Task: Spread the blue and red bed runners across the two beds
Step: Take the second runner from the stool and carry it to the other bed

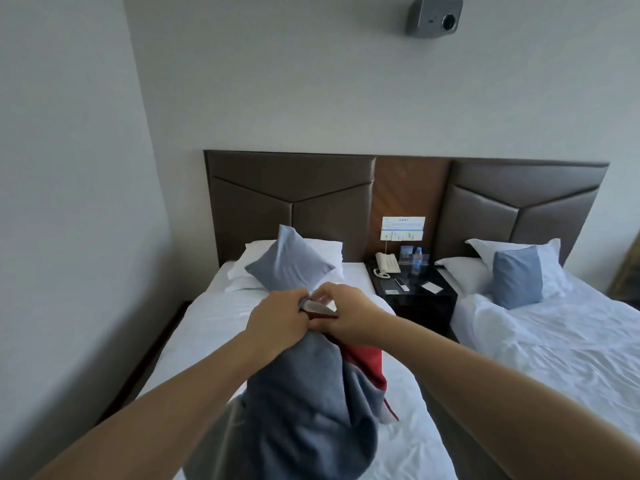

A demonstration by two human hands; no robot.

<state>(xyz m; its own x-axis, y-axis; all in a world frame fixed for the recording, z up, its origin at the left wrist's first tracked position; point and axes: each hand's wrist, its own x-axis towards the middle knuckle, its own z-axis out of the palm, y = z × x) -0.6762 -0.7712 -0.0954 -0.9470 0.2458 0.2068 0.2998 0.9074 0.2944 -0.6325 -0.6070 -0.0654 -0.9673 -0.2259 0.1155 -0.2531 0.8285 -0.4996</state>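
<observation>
A bunched blue and red bed runner (304, 407) hangs over the left bed (214, 327), lifted by its upper edge. My left hand (277, 323) and my right hand (343, 317) are side by side, both closed on that edge, with the blue-grey cloth falling below them and a red strip (367, 365) showing on the right side. The right bed (561, 344) has white bedding and no runner on the part I see. Each bed has a white pillow and a blue cushion at its head.
A dark nightstand (415, 289) stands between the beds with a white telephone (388, 263), a water bottle (417, 259), a remote and cards. Brown padded headboards (291, 199) run along the back wall. A wall is close on the left. A grey device (434, 15) is mounted high up.
</observation>
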